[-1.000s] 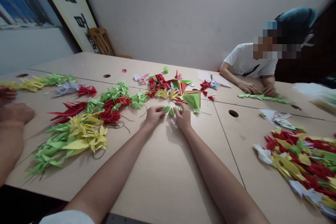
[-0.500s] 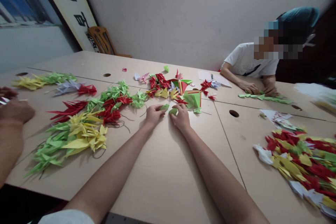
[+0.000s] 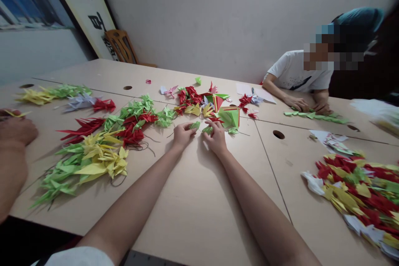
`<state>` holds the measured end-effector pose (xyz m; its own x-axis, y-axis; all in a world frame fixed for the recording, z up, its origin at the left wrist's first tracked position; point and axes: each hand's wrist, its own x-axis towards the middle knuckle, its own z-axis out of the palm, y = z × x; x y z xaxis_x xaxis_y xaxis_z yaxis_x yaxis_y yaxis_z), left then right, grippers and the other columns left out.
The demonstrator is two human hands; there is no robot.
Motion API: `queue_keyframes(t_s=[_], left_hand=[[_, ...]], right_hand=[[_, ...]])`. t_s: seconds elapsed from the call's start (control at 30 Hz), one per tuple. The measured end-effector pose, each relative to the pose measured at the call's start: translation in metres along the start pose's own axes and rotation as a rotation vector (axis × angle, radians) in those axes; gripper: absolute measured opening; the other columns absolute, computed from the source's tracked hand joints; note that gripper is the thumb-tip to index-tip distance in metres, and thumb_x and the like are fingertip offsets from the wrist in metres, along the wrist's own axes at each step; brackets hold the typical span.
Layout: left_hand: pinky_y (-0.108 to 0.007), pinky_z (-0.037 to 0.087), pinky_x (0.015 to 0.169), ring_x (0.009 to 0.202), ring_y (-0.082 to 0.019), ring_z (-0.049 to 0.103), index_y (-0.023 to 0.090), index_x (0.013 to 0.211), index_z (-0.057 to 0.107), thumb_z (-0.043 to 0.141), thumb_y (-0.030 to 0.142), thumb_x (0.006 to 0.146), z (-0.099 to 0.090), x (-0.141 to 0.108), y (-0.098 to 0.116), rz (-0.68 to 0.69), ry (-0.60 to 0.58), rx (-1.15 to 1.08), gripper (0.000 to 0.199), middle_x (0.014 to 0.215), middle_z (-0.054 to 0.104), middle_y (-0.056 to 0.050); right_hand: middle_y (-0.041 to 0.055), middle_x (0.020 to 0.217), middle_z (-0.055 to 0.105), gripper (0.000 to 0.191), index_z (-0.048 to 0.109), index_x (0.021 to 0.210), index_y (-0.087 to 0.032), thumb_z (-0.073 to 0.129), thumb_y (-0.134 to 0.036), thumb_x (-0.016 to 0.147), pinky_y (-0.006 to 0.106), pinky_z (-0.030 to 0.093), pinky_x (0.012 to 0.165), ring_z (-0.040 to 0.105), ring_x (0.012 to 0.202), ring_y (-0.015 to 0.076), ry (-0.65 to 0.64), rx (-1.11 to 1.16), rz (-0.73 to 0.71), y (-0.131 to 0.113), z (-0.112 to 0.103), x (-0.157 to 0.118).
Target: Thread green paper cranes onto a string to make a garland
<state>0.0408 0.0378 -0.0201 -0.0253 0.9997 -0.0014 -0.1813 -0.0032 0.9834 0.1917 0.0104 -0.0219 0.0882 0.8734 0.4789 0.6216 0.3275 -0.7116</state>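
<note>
Between closed fingers, my left hand (image 3: pixel 183 136) pinches a small light-green folded-paper piece (image 3: pixel 195 125); my right hand (image 3: pixel 217 139) grips a second green folded-paper piece (image 3: pixel 207 130) over the pale desk (image 3: pixel 199 203), probably lightly, sparing the folds.

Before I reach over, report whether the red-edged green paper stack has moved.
No: the green stack kept its place left of the dark oval table hole.
</note>
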Motion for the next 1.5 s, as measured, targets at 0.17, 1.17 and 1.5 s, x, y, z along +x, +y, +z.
queue_keyframes(t_s=[0.17, 1.17, 1.5], left_hand=[[-0.024, 0.047, 0.053, 0.052, -0.011, 0.059, 0.011, 0.086, 0.074, 0.083, 0.026, 0.052, 0.0, 0.0, -0.001, 0.005, 0.012, 0.015, 0.038, 0.069, 0.068, -0.004], [-0.019, 0.048, 0.053, 0.055, -0.011, 0.063, 0.014, 0.081, 0.061, 0.072, 0.018, 0.064, -0.005, 0.009, -0.001, 0.007, 0.088, -0.027, 0.02, 0.065, 0.063, 0.0], [-0.02, 0.047, 0.052, 0.054, -0.01, 0.061, 0.013, 0.079, 0.062, 0.07, 0.016, 0.062, -0.003, 0.008, 0.0, 0.018, 0.091, -0.002, 0.019, 0.065, 0.063, 0.0]], right_hand=[[0.0096, 0.103, 0.064, 0.045, 0.068, 0.102, -0.016, 0.039, -0.006, 0.068, 0.033, 0.047, 0.084, 0.059, 0.09, 0.0208, 0.1, -0.024, 0.03, 0.006, -0.002, 0.002], [0.0038, 0.084, 0.062, 0.009, 0.055, 0.084, -0.02, 0.052, -0.023, 0.077, 0.028, 0.036, 0.065, 0.055, 0.076, 0.019, 0.228, -0.149, 0.32, 0.001, -0.009, -0.001], [0.006, 0.087, 0.052, 0.018, 0.059, 0.082, -0.021, 0.048, -0.011, 0.072, 0.028, 0.034, 0.059, 0.048, 0.07, 0.018, 0.195, -0.271, 0.407, 0.001, -0.012, -0.002]])
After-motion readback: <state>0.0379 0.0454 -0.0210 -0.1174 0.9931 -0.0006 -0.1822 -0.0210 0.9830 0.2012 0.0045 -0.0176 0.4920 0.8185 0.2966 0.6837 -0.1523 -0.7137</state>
